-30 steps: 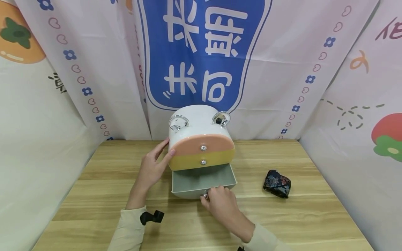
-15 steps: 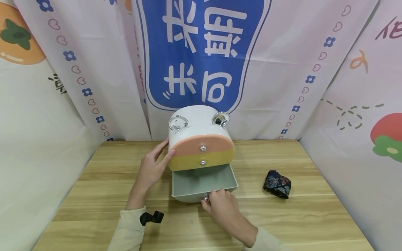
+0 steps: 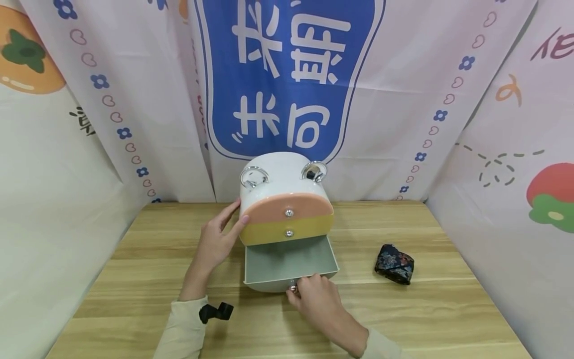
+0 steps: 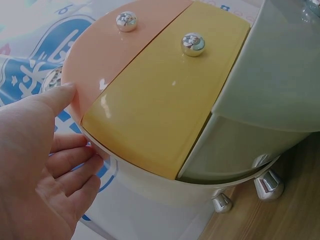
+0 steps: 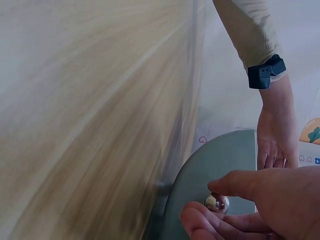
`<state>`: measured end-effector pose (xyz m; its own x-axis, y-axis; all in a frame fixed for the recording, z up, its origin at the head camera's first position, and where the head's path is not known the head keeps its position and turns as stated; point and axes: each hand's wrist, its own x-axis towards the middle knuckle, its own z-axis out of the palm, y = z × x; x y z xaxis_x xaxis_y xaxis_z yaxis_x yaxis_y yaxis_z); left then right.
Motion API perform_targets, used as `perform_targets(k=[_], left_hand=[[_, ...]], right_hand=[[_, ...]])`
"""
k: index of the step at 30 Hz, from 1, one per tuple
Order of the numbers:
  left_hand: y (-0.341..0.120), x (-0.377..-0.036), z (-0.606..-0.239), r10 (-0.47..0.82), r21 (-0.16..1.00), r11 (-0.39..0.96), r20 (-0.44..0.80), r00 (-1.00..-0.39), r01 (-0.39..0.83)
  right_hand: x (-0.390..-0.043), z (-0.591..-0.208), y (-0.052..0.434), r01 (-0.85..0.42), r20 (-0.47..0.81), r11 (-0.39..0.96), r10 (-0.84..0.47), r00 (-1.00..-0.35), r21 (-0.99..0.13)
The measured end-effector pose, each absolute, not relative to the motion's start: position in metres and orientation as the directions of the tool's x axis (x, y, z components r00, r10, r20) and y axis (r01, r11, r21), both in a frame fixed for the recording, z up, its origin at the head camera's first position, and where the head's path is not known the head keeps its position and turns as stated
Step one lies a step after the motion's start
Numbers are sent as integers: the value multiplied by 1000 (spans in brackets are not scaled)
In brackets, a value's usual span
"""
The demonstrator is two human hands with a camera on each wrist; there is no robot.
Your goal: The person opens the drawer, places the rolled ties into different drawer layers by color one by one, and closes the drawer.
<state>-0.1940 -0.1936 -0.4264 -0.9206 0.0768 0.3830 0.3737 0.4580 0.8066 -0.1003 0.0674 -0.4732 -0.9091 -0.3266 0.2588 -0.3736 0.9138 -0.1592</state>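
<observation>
A small rounded drawer cabinet [image 3: 282, 174] with a white top stands on the table. Its coral drawer [image 3: 269, 207] and yellow drawer [image 3: 264, 232] are closed, while the grey-green bottom drawer [image 3: 287, 262] is pulled out, with nothing visible inside. My left hand [image 3: 217, 242] rests against the cabinet's left side; in the left wrist view the thumb touches the coral front's edge and the fingers lie along the white side. My right hand [image 3: 320, 301] pinches the bottom drawer's silver knob [image 5: 216, 203] between thumb and fingers.
A folded dark floral cloth bundle [image 3: 394, 264] lies on the wooden table [image 3: 417, 319], right of the cabinet. Two chrome loops [image 3: 254, 176] stick up from the cabinet's top. A printed curtain [image 3: 381, 99] hangs close behind it.
My right hand has drawn the bottom drawer slightly farther out toward me. The left hand stays against the cabinet's side.
</observation>
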Motion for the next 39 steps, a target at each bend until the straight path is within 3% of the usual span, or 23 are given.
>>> perform_targets(k=[14,23,30,39], left_hand=[[-194,-194,-428,79,810,451,383,-920,376],[-193,-194,-428,82,807,454,384,-919,378],[-195,-194,-429,82,806,454,385,-919,378],[-194,-195,-430,74,804,449,401,-913,389]], right_hand=[[-95,-467,81,-446,186,862,-410,-893,-241],[-91,-455,101,-449,39,845,-458,-888,-290],[-91,-449,117,-391,-8,876,-409,-912,-281],[-96,-440,149,-287,-42,881,-326,-944,-376]])
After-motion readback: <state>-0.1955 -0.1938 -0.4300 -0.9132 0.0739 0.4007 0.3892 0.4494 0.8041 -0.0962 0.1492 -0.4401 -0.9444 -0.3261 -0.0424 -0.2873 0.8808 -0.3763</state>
